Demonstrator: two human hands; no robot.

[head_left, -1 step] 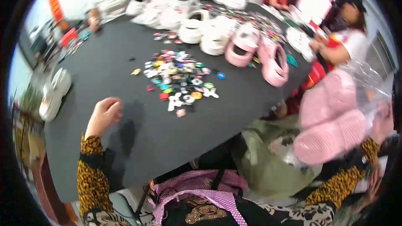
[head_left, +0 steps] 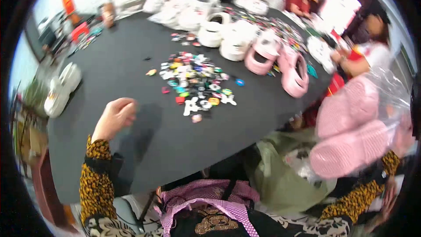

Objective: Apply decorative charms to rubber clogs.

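Observation:
My left hand (head_left: 115, 119) hovers over the near left of the dark table (head_left: 175, 149). Its fingers are curled in toward the thumb, and nothing shows in them. Off the table at the right, my right hand (head_left: 402, 137) is closed on a clear plastic bag with a pair of pink clogs (head_left: 349, 149) in it, soles facing me; its fingers are partly hidden and blurred. A pile of small colourful shoe charms (head_left: 193, 77) lies mid-table, beyond and to the right of my left hand.
White clogs (head_left: 213, 30) and pink clogs (head_left: 294, 73) line the table's far side. Another white pair (head_left: 62, 90) stands at the left edge. Below the bag is a green sack (head_left: 280, 171). Several people sit around the far side, one person (head_left: 368, 57) at the right.
The whole view has shifted, so the table and charms appear farther right. My left hand has moved slightly right in the picture, still curled. My right hand still holds the bagged clogs.

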